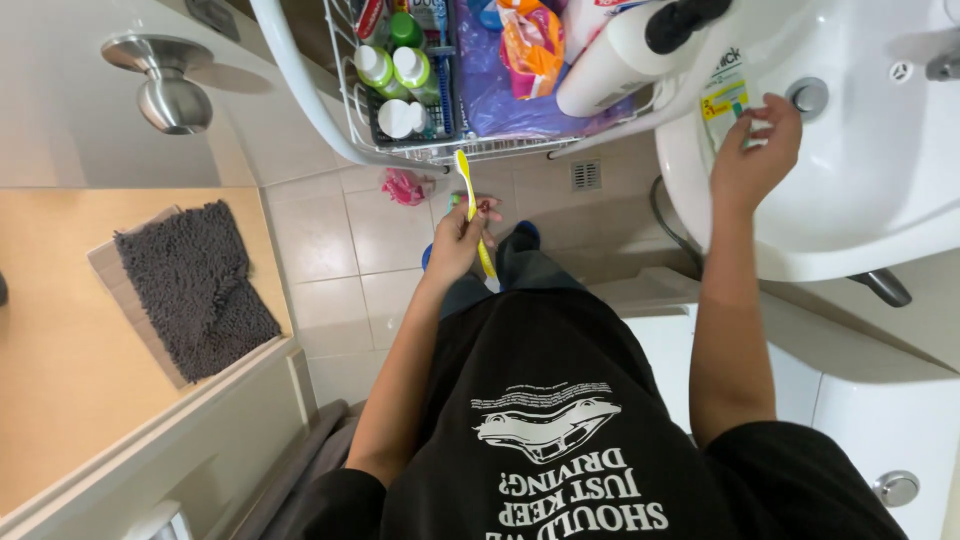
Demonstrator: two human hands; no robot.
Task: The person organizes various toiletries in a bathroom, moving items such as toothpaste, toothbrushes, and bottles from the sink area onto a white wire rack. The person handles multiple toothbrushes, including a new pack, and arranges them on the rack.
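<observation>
My left hand (462, 232) grips a yellow and white toothbrush (473, 215) by the middle of its handle, bristle end pointing away from me toward the wire basket. My right hand (757, 150) reaches over the rim of the white sink (860, 200) and its fingers pinch a small tube with a yellow and green label (724, 105) lying on the sink's edge. Both arms stretch forward over my black printed shirt.
A white wire basket (440, 150) holds green-capped bottles, a large white pump bottle (610, 65), purple plastic and an orange packet. A grey bath mat (195, 290) lies left on a wooden floor. A metal door knob (165, 85), pink item (405, 186) on tiles, floor drain (586, 175).
</observation>
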